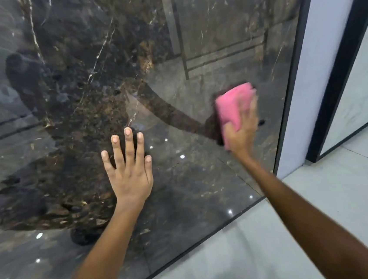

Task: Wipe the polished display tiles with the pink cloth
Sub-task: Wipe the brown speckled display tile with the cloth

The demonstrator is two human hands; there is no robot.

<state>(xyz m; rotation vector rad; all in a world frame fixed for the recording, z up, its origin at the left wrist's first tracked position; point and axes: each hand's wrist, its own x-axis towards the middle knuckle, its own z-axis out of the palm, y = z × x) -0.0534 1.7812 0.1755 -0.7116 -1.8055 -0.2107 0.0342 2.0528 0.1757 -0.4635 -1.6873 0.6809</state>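
Note:
A large dark polished display tile (169,50) with brown and white veining fills most of the view and stands upright. A folded pink cloth (232,107) is pressed flat against its right part by my right hand (243,130), which is motion-blurred. My left hand (129,167) lies flat on the tile lower and to the left, fingers spread, holding nothing. The glossy surface mirrors my arm, the room and ceiling lights.
A black frame edge (292,96) bounds the tile on the right, followed by a white strip (321,75) and a second black-framed pale tile (364,88). Light grey floor tiles (280,242) run below and to the right.

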